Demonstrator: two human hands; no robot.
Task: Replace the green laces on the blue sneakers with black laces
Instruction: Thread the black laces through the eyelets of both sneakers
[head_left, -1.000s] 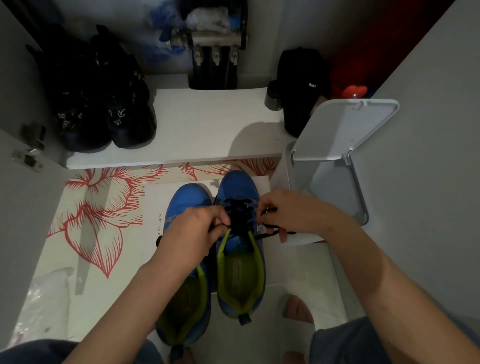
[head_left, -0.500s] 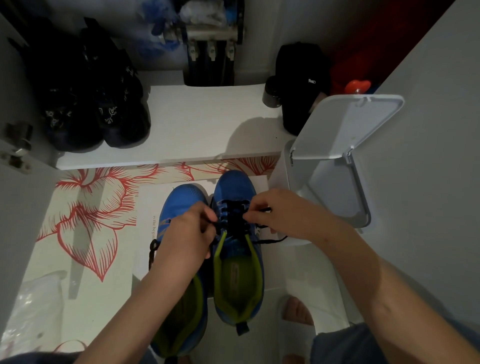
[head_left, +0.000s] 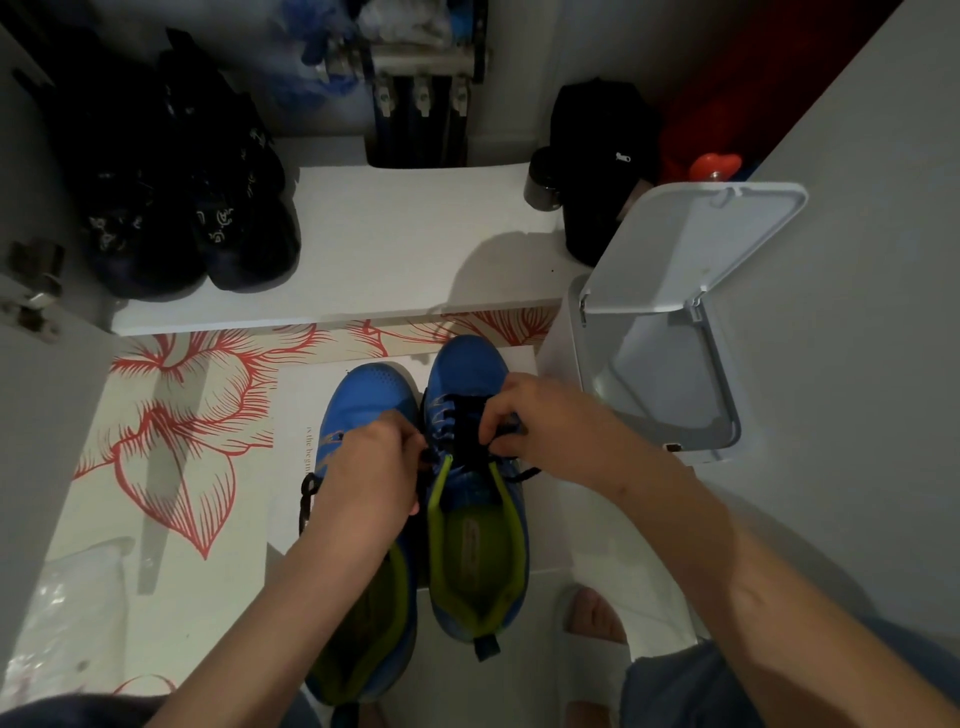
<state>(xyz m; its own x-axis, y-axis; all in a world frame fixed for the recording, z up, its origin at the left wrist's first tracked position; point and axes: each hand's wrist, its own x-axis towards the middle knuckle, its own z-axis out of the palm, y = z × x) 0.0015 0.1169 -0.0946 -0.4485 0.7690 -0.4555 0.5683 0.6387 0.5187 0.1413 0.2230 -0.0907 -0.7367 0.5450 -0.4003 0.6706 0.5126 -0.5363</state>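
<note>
Currently, in the head view, your left hand (head_left: 371, 470) and right hand (head_left: 543, 426) both curl their fingers, pinching the black lace (head_left: 467, 423) at the throat of the right blue sneaker (head_left: 467, 364). That shoe sits against the left blue sneaker (head_left: 369, 395), beside an open-lidded white bin (head_left: 660, 384).

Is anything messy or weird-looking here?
Nothing is spilled or broken. The black lace on the right sneaker is unfinished: the left hand and right hand pinch it. A loose black end lies left of the left sneaker. The white bin lid stands open.
</note>
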